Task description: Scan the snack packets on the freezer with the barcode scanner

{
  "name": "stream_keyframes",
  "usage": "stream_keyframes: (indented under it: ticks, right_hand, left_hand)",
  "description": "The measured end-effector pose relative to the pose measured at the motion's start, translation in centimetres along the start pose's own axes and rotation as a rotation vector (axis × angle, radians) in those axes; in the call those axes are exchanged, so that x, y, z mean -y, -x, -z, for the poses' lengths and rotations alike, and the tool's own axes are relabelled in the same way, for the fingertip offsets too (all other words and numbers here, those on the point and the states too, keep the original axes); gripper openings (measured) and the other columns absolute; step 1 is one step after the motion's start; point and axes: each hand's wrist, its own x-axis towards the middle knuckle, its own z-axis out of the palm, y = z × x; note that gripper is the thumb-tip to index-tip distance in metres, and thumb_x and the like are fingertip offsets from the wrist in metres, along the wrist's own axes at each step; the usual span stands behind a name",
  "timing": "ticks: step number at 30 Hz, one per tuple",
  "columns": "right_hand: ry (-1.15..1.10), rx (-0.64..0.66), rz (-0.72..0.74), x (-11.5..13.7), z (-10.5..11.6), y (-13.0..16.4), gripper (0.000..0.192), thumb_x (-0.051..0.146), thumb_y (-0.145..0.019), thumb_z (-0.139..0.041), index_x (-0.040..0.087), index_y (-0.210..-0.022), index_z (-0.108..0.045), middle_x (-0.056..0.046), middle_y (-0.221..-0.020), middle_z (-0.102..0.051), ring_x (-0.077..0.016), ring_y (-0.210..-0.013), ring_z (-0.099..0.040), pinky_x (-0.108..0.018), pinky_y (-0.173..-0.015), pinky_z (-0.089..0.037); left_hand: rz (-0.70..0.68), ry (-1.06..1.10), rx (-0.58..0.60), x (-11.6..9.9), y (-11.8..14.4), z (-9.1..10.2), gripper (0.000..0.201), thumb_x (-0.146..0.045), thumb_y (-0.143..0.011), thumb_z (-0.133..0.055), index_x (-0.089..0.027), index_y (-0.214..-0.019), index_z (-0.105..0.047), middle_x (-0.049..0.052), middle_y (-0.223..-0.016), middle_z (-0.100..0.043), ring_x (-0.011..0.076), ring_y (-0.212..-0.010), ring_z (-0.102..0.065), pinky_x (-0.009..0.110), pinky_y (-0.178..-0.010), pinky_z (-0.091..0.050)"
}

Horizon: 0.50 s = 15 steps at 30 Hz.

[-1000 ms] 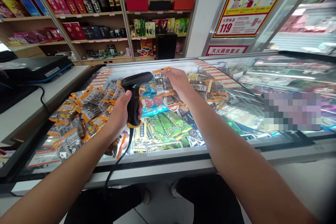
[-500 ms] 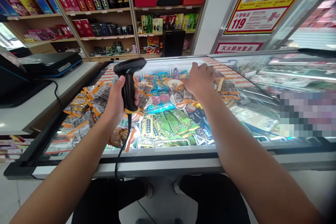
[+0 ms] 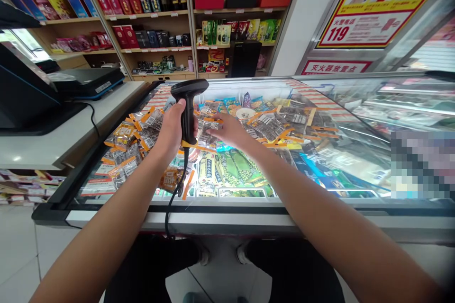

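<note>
Black and upright, the barcode scanner [image 3: 188,109] stands with its long axis vertical in the closed grip of the left hand [image 3: 173,128], while the nearer right hand [image 3: 229,131], fingers loosely spread and holding nothing, rests on the snack packets [image 3: 206,128] just right of it.

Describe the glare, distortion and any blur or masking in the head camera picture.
Head view: the freezer's glass lid throws pale reflections at right; wide-angle bending curves the wooden shelves; a pixelated block masks the right edge; the left hand holding the black handheld barcode scanner and the right hand are sharp.
</note>
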Motion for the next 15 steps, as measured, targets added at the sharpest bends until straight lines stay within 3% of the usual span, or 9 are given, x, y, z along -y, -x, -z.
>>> stream_keyframes:
  ticks: [2,4,8,10,15]
  right_hand:
    - [-0.119,-0.049,0.004,-0.3,1.9,0.0,0.036,0.032,-0.092,-0.069,0.018,-0.125,-0.069,-0.013,-0.12,-0.07,-0.0209,-0.075,-0.067,-0.036,-0.069,-0.054]
    - [-0.162,-0.138,0.014,-0.6,3.7,-0.1,0.026,0.029,-0.096,-0.061,0.019,-0.118,-0.071,-0.007,-0.099,-0.071,-0.0156,-0.059,-0.057,-0.031,-0.06,-0.048]
    - [-0.141,-0.282,0.013,-1.4,6.2,-0.6,0.023,0.027,-0.098,-0.053,0.02,-0.107,-0.073,0.004,-0.058,-0.047,-0.0151,-0.048,-0.042,-0.03,-0.058,-0.04]
    - [-0.15,-0.29,0.001,-1.8,6.7,-0.8,0.025,0.028,-0.099,-0.05,0.021,-0.107,-0.072,0.006,-0.054,-0.042,-0.0161,-0.047,-0.041,-0.031,-0.058,-0.04]
    - [-0.123,-0.298,0.053,-1.7,6.8,-0.7,0.02,0.027,-0.097,-0.052,0.021,-0.101,-0.071,0.003,-0.062,-0.048,-0.0158,-0.052,-0.043,-0.031,-0.062,-0.04]
  left_hand:
    - [0.015,-0.016,0.053,0.2,0.0,0.2,0.048,-0.069,-0.086,-0.059,-0.021,-0.085,-0.057,0.001,-0.056,-0.059,0.0153,-0.043,-0.056,0.026,-0.041,-0.038]
    - [0.041,-0.039,0.134,0.2,0.2,0.4,0.048,-0.068,-0.087,-0.058,-0.02,-0.086,-0.059,0.001,-0.055,-0.059,0.0138,-0.04,-0.052,0.026,-0.041,-0.037]
    - [0.093,-0.093,0.283,0.2,0.7,0.3,0.048,-0.067,-0.087,-0.057,-0.019,-0.086,-0.06,0.001,-0.052,-0.058,0.0139,-0.038,-0.05,0.026,-0.04,-0.037]
    - [0.101,-0.106,0.318,0.4,0.9,0.2,0.048,-0.067,-0.087,-0.058,-0.019,-0.087,-0.061,0.001,-0.053,-0.059,0.0143,-0.038,-0.05,0.026,-0.04,-0.037]
    - [0.112,-0.113,0.355,0.8,1.2,0.1,0.05,-0.069,-0.088,-0.056,-0.019,-0.08,-0.061,0.003,-0.054,-0.059,0.0146,-0.039,-0.052,0.027,-0.04,-0.039]
